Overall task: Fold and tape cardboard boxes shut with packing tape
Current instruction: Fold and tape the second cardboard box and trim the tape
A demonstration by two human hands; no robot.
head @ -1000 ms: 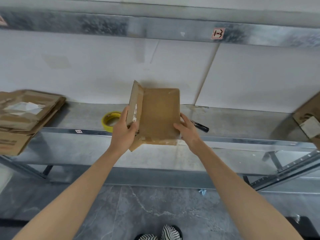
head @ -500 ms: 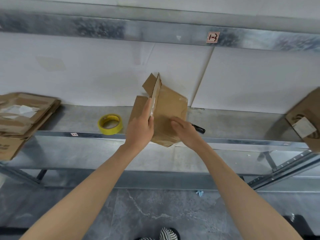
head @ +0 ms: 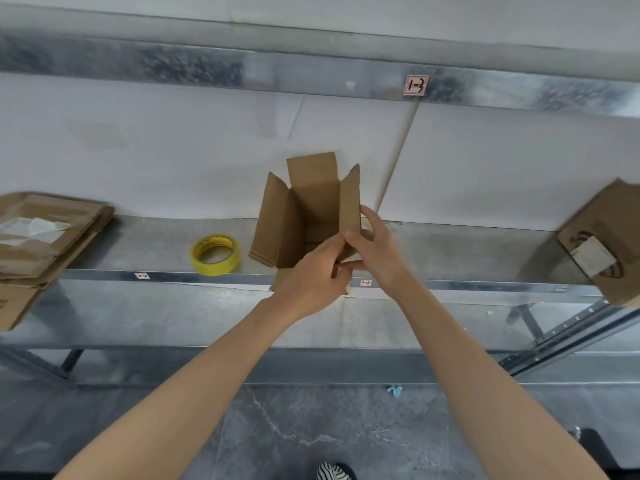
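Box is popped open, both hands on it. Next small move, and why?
Probably fold the near flap inward. The cardboard box is squared up over the shelf with its flaps standing open; the left hand and right hand both pinch its near-right corner. The yellow tape roll lies untouched to the left, so taping looks premature until the flaps close.

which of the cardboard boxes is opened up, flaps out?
The centre box, held by both the left hand and right hand. The left stack lies flat; the box at right looks closed.
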